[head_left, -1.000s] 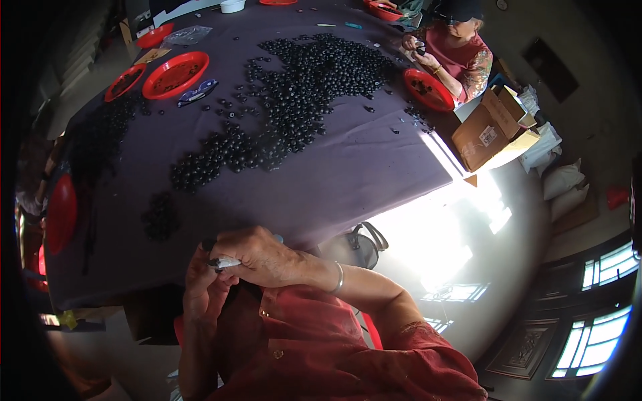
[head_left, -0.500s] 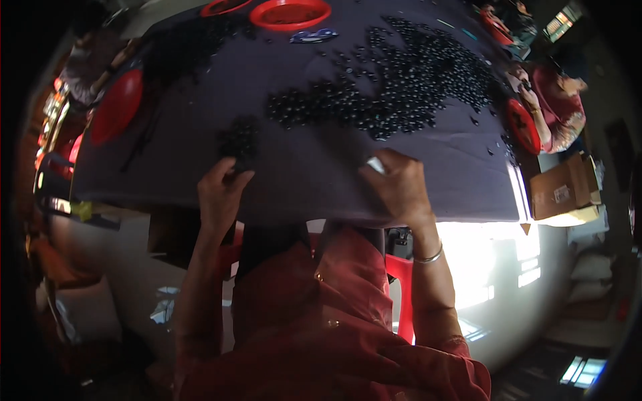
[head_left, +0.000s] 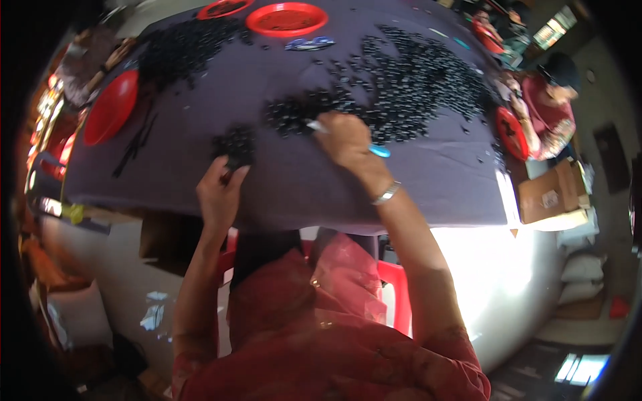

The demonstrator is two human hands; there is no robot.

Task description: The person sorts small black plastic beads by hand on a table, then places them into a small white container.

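One purple-draped table point(head_left: 301, 194) bears a big heap of dark round pcs point(head_left: 428, 80), ctr.-rt. Right hand point(head_left: 344, 139) is at the heap's near edge; left hand point(head_left: 219, 194), grip narrow, is at a smaller dark cluster point(head_left: 234, 139); w/ blur, can't tell if that hand holds a pc. Smallest: slim tool point(head_left: 379, 152), white-tipped, blue-ended, gripped in the right.

A purple tabletop point(head_left: 301, 190) is carrying black balls point(head_left: 428, 83), spreading from the middle to the right. A small heap point(head_left: 235, 142) is sitting near left, a dark mass point(head_left: 184, 50) far left; a red plate point(head_left: 287, 31) and blue item point(head_left: 309, 44) are lying far.
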